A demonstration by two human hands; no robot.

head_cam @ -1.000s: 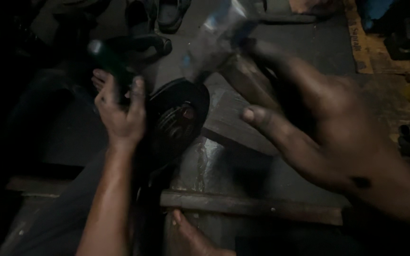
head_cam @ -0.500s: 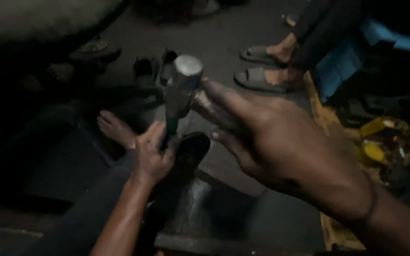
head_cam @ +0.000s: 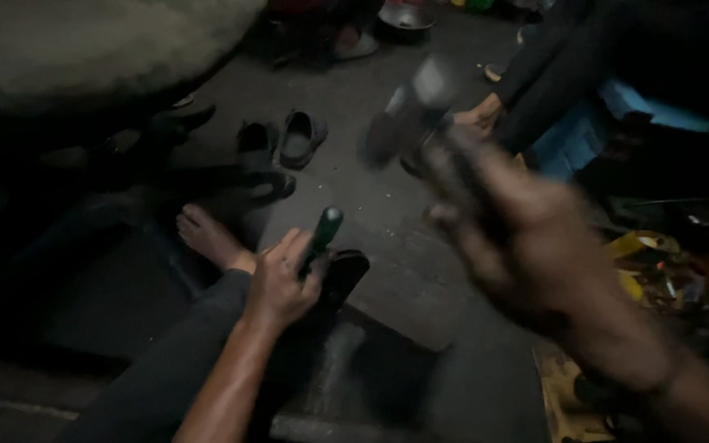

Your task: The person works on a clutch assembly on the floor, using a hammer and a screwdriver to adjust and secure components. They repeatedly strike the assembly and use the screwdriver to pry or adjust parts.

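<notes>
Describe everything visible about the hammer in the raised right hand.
The hammer is badly motion-blurred. Its head looks like a grey, blocky metal piece, lit on one face, held above the concrete floor near the top middle of the view. A darker handle runs down and right into the right hand, which is closed around it. Only that hand touches it. Finer detail cannot be made out.

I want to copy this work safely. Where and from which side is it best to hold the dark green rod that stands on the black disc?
Probably take the rod on its lower shaft, coming from the left, as the left hand does, fingers wrapped round. It tilts only a little and its rounded top is bare. The blurred hammer in the raised right hand is above and to the right, so a low grip stays away from it.
</notes>
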